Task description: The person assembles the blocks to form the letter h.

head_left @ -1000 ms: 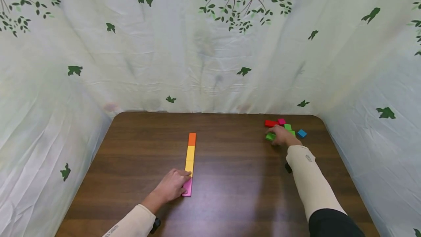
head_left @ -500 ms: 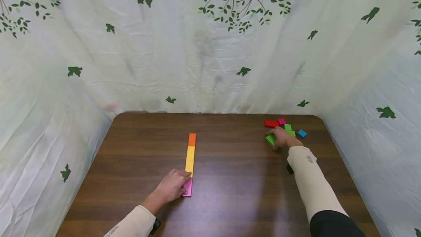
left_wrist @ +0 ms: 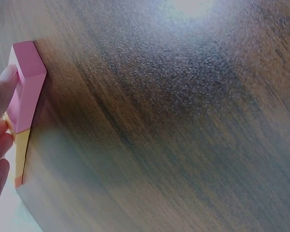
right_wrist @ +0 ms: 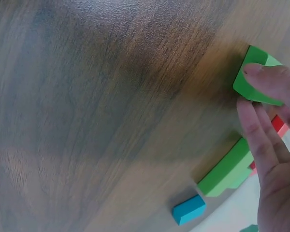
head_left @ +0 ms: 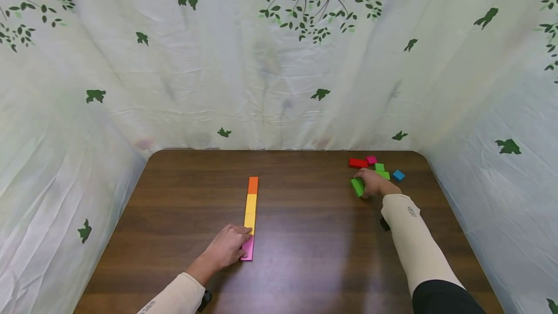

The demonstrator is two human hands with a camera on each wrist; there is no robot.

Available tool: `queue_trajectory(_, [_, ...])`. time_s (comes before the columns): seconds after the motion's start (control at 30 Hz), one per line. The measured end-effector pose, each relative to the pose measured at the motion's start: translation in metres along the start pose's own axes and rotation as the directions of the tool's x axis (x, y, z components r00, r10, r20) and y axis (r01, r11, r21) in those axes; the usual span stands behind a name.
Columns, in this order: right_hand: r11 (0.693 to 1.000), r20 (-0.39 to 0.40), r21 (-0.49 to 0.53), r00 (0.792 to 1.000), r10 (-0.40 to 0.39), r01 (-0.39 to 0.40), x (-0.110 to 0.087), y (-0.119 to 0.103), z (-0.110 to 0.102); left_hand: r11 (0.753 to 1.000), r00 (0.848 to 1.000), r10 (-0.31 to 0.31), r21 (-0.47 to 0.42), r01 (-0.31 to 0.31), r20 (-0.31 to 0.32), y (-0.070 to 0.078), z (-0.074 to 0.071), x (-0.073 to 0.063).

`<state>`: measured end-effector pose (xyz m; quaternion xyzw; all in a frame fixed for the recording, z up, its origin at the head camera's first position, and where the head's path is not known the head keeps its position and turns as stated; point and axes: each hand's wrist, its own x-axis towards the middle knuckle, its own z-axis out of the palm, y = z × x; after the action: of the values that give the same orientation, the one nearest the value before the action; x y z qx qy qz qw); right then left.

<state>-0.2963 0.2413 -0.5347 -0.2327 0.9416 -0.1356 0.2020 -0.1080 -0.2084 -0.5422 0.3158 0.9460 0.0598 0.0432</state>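
My left hand [head_left: 225,247] lies over the near end of a straight row, its thumb and fingers resting on a pink block [head_left: 247,251]. Beyond the pink piece the row runs through yellow blocks [head_left: 251,203] to an orange block [head_left: 253,185]. At the far right, my right hand [head_left: 373,182] pinches a green block [head_left: 357,187]. In the right wrist view, the thumb presses one face of this green block [right_wrist: 246,86], and the fingers reach underneath and behind it. Part of it is hidden by the hand.
Around the right hand lie a red block [head_left: 358,163], a magenta block [head_left: 371,160], a small green block [head_left: 379,167], a longer green block [head_left: 383,175] and a blue block [head_left: 398,175]. The wooden table [head_left: 301,236] ends against a leaf-patterned curtain [head_left: 270,110].
The green block at the right hand has swung from lying crosswise to pointing more toward the person, and the right hand has turned slightly with it. The left hand keeps its place.
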Motion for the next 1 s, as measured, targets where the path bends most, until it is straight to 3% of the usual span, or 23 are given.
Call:
queue_trajectory(0.53, [0.998, -0.003, 0.061, 1.000, 0.015, -0.014, -0.002, -0.006, 0.003, 1.000, 1.000, -0.005, -0.008, 0.006, 0.007, 0.000, -0.001, 0.001])
queue_trajectory(0.73, [0.998, -0.009, 0.065, 1.000, 0.022, -0.022, -0.004, -0.008, 0.005, 1.000, 1.000, 0.017, 0.000, -0.017, -0.022, 0.000, 0.000, 0.001])
queue_trajectory(1.0, [0.997, -0.052, 0.054, 0.997, -0.058, 0.061, -0.002, -0.014, 0.012, 1.000, 0.999, 0.025, -0.009, -0.026, -0.040, -0.001, 0.000, 0.001])
